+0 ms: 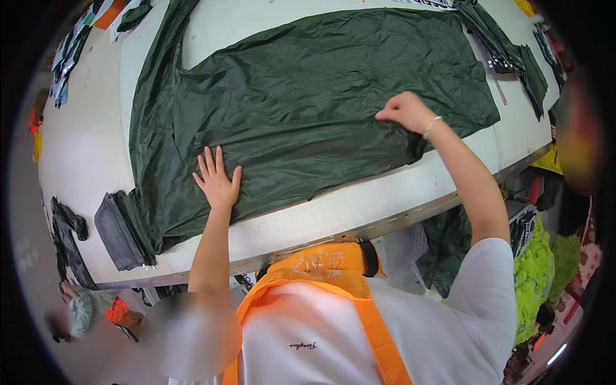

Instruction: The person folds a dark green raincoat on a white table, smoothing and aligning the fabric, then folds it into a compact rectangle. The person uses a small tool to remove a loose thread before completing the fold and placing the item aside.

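Dark green fabric sheet [308, 96], thin and creased, spread flat over the white table [83, 147] and filling the centre of the frame. I see the left hand [216, 179] at lower centre-left, fingers spread, palm pressed flat on the cloth. The right hand [405, 111], right of centre, is curled, pinching a fold of the cloth. A folded grey stack [119, 231] lies at lower left beside the sheet; dark pieces [507, 54] sit at upper right.

Right hand [405, 110] fingertips curled under, out of sight, dark green fabric [308, 96] cut off at 12 o'clock, blurred patch at 7 o'clock
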